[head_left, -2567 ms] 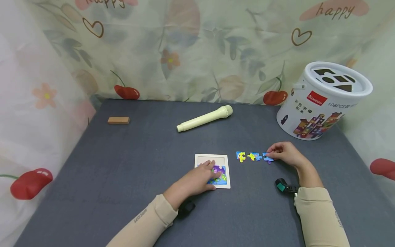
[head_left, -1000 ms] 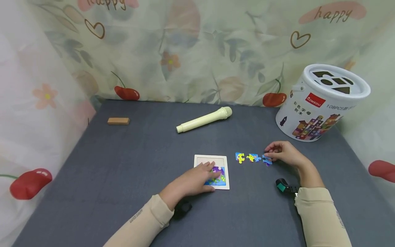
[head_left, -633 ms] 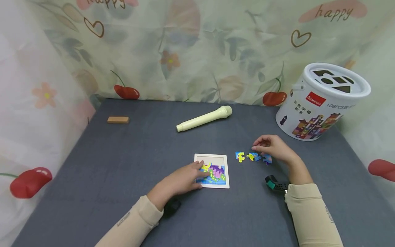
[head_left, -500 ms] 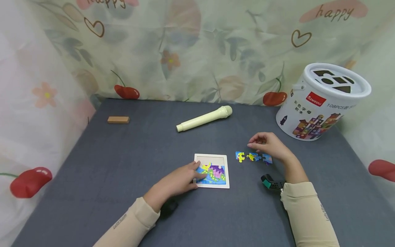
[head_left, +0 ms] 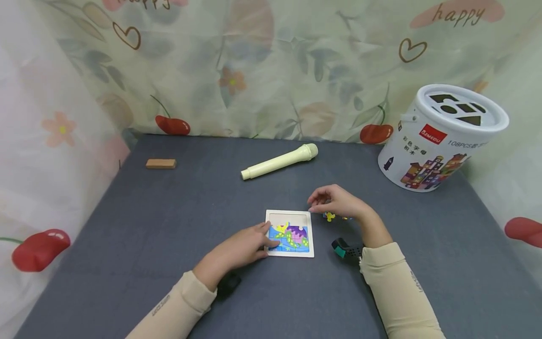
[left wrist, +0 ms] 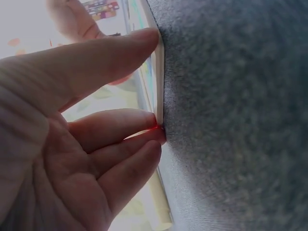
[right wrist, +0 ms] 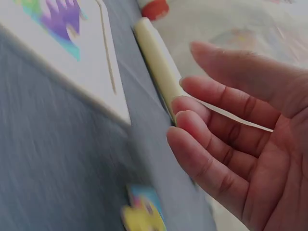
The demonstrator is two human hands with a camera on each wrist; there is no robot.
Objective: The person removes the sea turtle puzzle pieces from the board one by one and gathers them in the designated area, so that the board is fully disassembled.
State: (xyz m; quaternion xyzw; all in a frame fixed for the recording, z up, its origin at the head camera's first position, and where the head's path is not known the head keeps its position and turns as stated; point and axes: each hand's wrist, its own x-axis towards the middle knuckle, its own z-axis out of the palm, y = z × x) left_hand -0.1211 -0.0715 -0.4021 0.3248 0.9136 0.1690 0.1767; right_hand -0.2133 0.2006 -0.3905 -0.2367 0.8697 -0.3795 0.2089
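Observation:
A square jigsaw puzzle tray (head_left: 311,238) with a pale rim lies on the table in the head view. Its lower part is filled with colourful pieces; the strip along the far side shows bare board. My left hand (head_left: 237,247) rests at the tray's left side, thumb and fingertips touching its edge in the left wrist view. Over the tray's far right corner hovers my right hand (head_left: 338,202), fingers loosely bent and holding nothing. Beneath it lies a yellow-and-blue puzzle piece (head_left: 330,216), blurred in the right wrist view. The other loose pieces are mostly hidden by the right hand and wrist.
A cream toy microphone (head_left: 279,162) lies behind the tray. At the far left sits a small wooden block (head_left: 161,164). A white bucket (head_left: 440,141) with shaped holes in its lid stands at the back right. Patterned cloth (head_left: 254,70) closes off the back and sides.
My right hand has left the rightmost loose piece and moved left to the tray's corner. My left hand has slid left from over the picture to the tray's edge.

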